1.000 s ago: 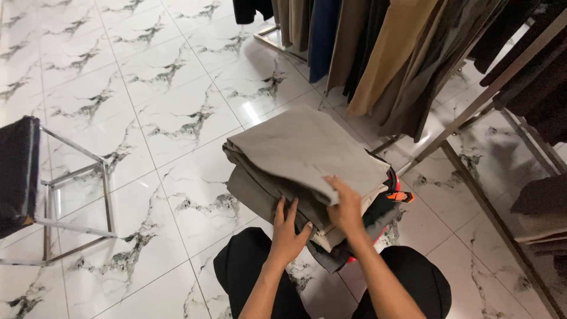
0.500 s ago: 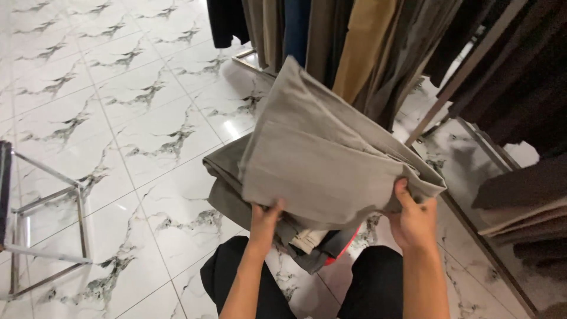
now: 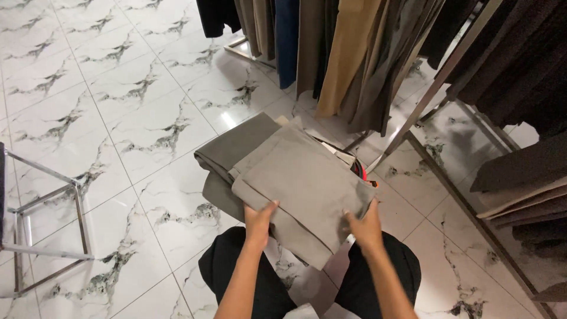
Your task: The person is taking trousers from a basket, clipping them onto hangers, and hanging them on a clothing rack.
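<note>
A white marble-patterned tile floor (image 3: 106, 136) with grey veining fills most of the view. Along the top and right, a metal clothes rack (image 3: 440, 97) slants across, hung with trousers in black, navy, tan and brown (image 3: 348, 53). At the far left stands the chrome frame of a stool (image 3: 53, 236).

In the middle, low over the floor, lies a stack of folded trousers (image 3: 236, 147), its darker olive pieces underneath. On top rests a lighter grey-beige folded pair of trousers (image 3: 301, 183), tilted so its near corner hangs down between the person's knees, which are clad in black (image 3: 236, 266).

The left hand (image 3: 258, 217) grips the near left edge of this top pair, thumb on the cloth and fingers tucked beneath it, closed around the fold. The right hand (image 3: 365, 223) clasps the near right edge, its thumb pressed on top; the fingers are hidden under the fabric. A small red-orange object (image 3: 361, 172) peeks out just behind the stack's right side.
</note>
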